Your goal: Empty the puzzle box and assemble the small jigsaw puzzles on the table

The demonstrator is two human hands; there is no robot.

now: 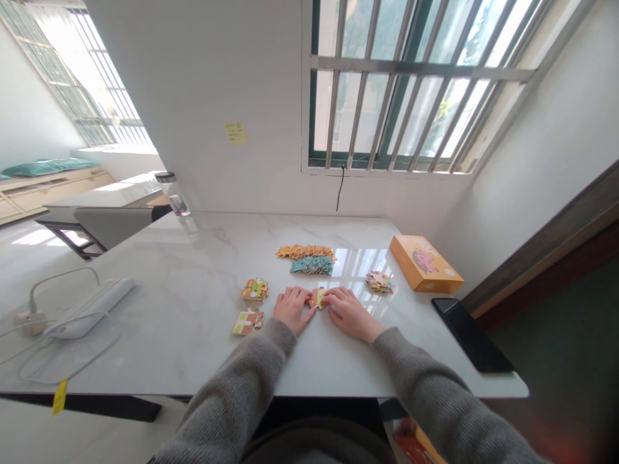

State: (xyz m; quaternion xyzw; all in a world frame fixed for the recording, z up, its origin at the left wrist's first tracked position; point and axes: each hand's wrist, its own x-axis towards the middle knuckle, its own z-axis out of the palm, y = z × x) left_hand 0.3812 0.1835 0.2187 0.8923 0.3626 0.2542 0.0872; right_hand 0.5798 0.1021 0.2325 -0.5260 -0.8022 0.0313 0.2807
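Puzzle piece (pixel 319 298), long axis forward, probably.

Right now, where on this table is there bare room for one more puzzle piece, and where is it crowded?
The widest bare patch of the table lies between the white device and the left puzzle pieces. A smaller one lies between the right hand and the black phone. The middle is crowded: left hand, orange pile, teal pile.

Left hand (pixel 291 309) and right hand (pixel 349 314) curl inward, fingertips (pixel 307 296) nearly meeting, grey-sleeved forearms (pixel 236 386) angled together.
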